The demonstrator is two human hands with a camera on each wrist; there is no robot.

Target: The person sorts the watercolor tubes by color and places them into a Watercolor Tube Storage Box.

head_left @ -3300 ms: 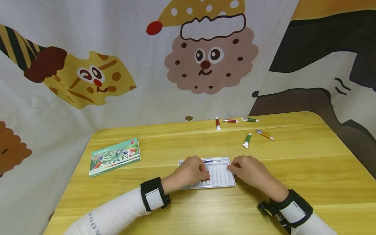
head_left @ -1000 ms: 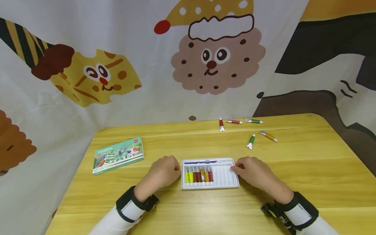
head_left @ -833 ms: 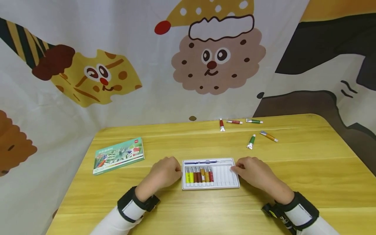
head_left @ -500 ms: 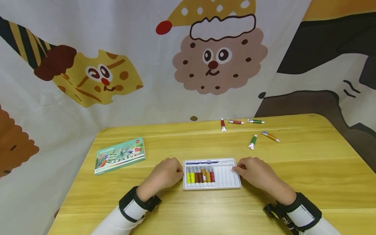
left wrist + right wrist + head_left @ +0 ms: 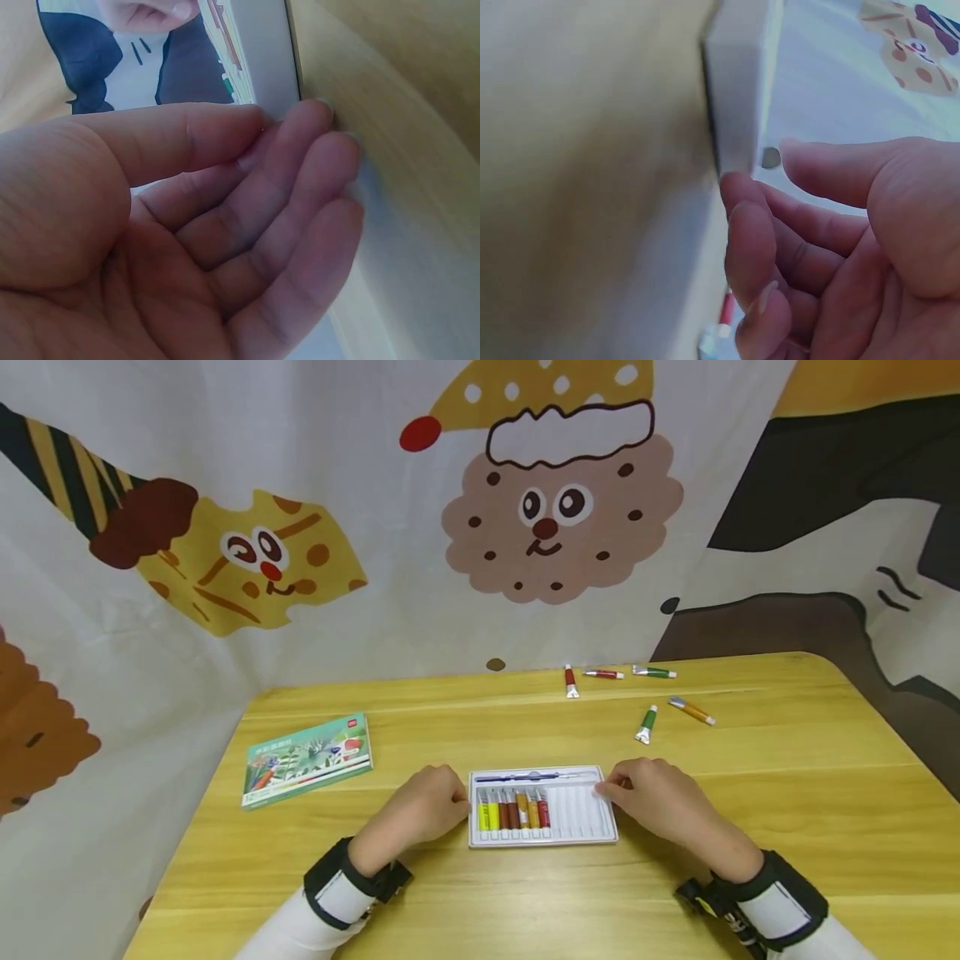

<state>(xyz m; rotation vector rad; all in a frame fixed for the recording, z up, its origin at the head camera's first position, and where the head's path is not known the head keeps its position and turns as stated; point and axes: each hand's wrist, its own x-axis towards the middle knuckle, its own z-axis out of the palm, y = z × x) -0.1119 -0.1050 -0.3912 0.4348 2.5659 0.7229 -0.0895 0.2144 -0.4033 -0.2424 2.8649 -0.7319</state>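
Observation:
A white plastic paint tray (image 5: 581, 810) lies flat on the table in front of me. Its left part holds a row of paint tubes (image 5: 513, 810) in yellow, brown, ochre and red, while the slots to the right are bare. A blue paintbrush (image 5: 517, 777) lies in the groove at the back. My left hand (image 5: 423, 804) holds the tray's left end, fingers bent at the side wall (image 5: 271, 52) with the thumb beside them. At the right end, my right hand (image 5: 656, 793) has its thumb over the rim and its fingertips against the outer wall (image 5: 735, 105).
Loose paint tubes lie at the back right: two red ones (image 5: 571, 682) (image 5: 603, 674), two green ones (image 5: 655, 672) (image 5: 647, 725) and an ochre one (image 5: 692, 710). A green paint box (image 5: 307, 760) lies at the left. A printed curtain (image 5: 405, 635) hangs behind the table.
Earlier my left hand was over the tray at a red paint tube; it has let go and moved left to the tray's end. The right hand stays put. The view has shifted slightly.

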